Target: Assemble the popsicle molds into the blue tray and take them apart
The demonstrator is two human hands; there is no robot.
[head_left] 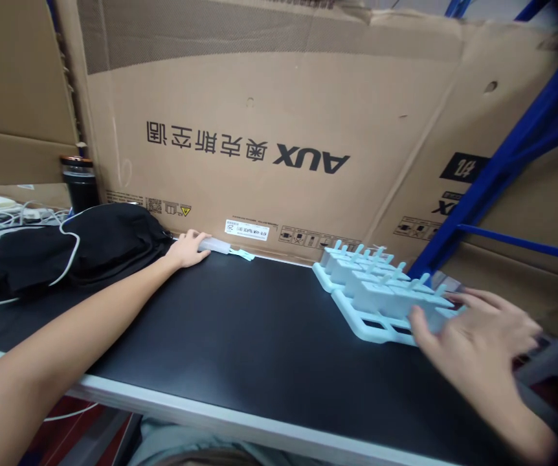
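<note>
My left hand [190, 248] reaches to the back of the black table, its fingers closed over one end of a whitish translucent tube [215, 245]. A pale mint-green flat piece [243, 254] sticks out from the tube's right end. At the right, a light-blue ice-pop mould [380, 291] with several upright stick handles rests on the table. My right hand [478, 343] is at the mould's right end, blurred, with thumb and fingers apart. Its thumb overlaps the near side; whether it touches the mould I cannot tell.
A large upside-down printed cardboard box [259, 97] stands along the back. Blue metal rack bars [497, 175] slant at the right. Leftward lie a black cloth bag [109, 239], white cables [72, 249] and a dark bottle [79, 184]. A pale table edge [240, 421] runs along the front.
</note>
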